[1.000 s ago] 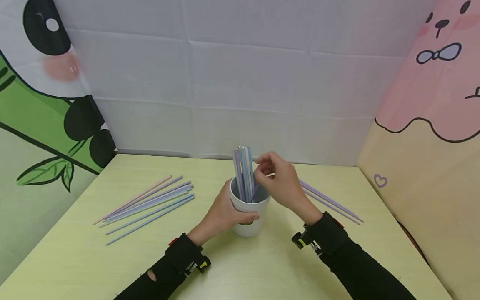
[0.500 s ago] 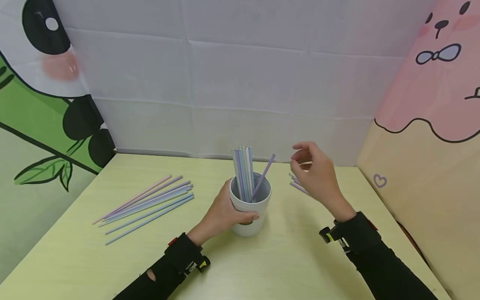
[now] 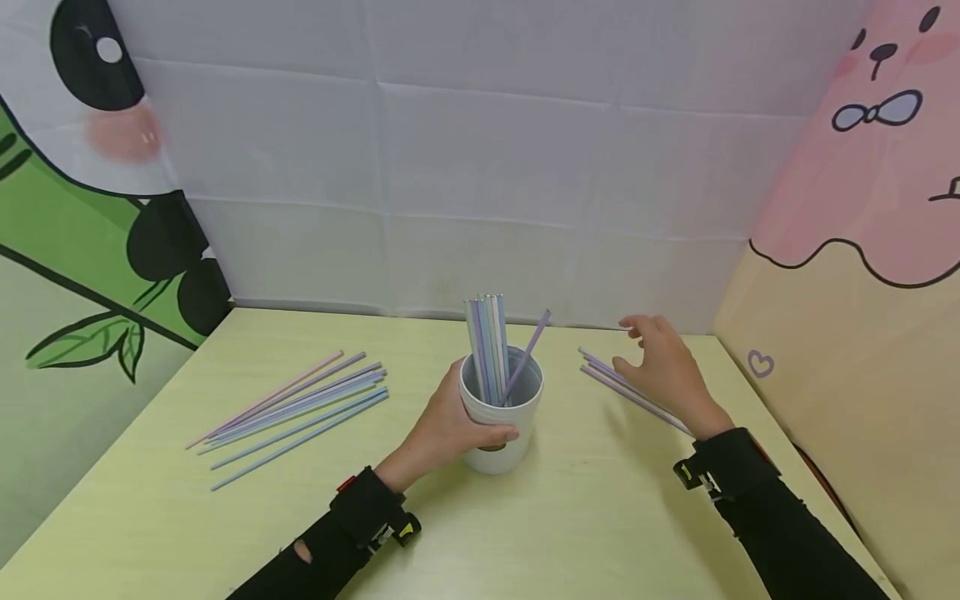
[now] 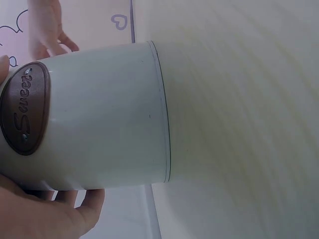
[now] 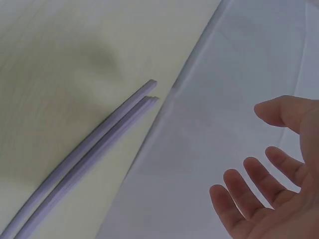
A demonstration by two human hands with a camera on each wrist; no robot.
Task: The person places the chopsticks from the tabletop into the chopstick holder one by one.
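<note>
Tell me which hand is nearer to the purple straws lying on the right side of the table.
Right. The right hand hovers open just above the purple straws, fingers spread over them. The left hand is farther off, gripping the white cup at the table's middle.

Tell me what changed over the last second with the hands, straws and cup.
The right hand let go of a purple straw, leaving it leaning in the white cup, then moved right and down over the straws on the table, fingers open. The left hand kept gripping the cup; the left straw pile stayed put.
</note>
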